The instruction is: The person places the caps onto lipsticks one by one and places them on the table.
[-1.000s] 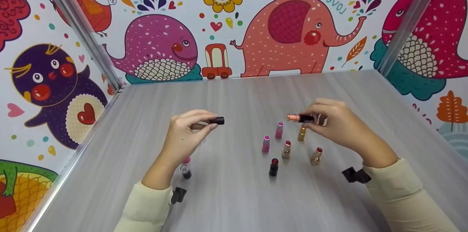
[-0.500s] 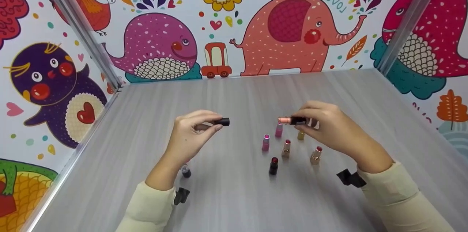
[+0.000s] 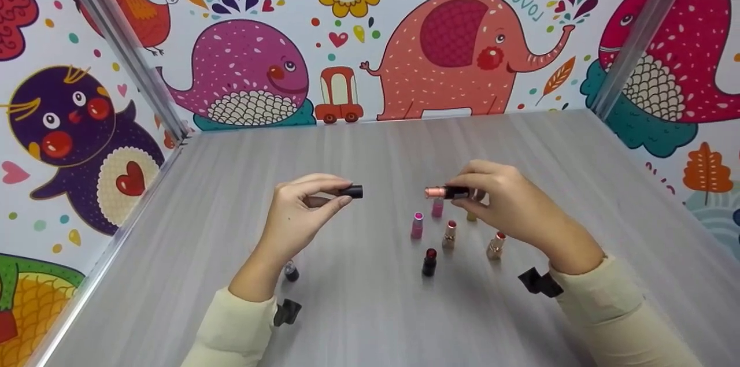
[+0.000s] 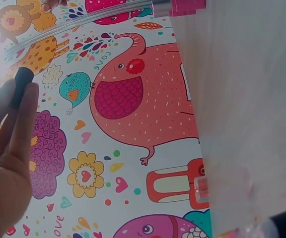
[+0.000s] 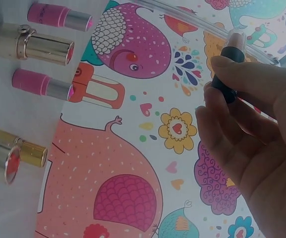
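My left hand (image 3: pixel 298 214) pinches a small black lipstick cap (image 3: pixel 356 191) between thumb and fingertips, above the table. Opposite it, my right hand (image 3: pixel 509 196) holds an uncapped lipstick (image 3: pixel 436 192) by its black base, its rose-gold tube pointing left at the cap. A gap separates the two pieces, which are roughly level. In the left wrist view the cap (image 4: pixel 23 82) sticks up from the fingertips. The right wrist view shows the lipstick (image 5: pixel 233 49) between thumb and fingers.
Uncapped lipsticks stand upright below my right hand: pink ones (image 3: pixel 417 227), gold ones (image 3: pixel 449 236) and a black one (image 3: pixel 429 263). One gold lipstick is mostly hidden by the hand. A dark, clear-topped piece (image 3: pixel 291 271) stands by my left wrist. Cartoon-printed walls enclose the grey table (image 3: pixel 347 309).
My right hand has moved left with the lipstick, narrowing the gap to the cap. My left hand has shifted slightly right, still holding the cap.
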Available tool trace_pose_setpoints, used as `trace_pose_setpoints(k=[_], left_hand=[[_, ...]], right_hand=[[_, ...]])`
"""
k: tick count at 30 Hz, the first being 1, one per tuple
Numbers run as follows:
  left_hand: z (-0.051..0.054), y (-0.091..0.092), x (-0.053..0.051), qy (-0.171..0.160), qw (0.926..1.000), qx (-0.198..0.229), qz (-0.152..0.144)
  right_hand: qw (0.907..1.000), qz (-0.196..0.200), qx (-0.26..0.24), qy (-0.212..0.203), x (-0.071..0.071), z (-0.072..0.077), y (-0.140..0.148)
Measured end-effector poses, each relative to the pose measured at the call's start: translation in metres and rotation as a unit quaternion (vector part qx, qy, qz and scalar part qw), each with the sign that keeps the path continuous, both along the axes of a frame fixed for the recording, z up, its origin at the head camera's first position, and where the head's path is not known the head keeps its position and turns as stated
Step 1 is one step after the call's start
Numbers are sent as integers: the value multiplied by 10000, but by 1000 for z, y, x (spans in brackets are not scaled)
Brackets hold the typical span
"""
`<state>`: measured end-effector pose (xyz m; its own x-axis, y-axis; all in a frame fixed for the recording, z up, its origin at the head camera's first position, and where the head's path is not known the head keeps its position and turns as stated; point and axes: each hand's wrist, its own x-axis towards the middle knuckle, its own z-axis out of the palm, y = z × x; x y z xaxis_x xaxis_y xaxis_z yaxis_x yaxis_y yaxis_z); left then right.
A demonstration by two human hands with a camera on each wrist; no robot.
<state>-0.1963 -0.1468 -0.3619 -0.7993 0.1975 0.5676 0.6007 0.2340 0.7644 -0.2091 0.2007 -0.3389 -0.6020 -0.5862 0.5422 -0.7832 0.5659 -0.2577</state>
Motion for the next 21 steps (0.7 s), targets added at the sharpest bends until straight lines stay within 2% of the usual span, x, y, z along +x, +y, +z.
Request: trace_pose_setpoints(k=[6,15,21], left_hand=[[1,1,2,-129,9999,0,7],[2,4,4,-153,9999,23,-50],[0,7,4,-173,9997,59,-153]], right_hand=[[9997,184,2,127,-1,1,-8],[9994,142,168,-267,0,4,-30],[9991,227,193,-301,-2,4,-40]])
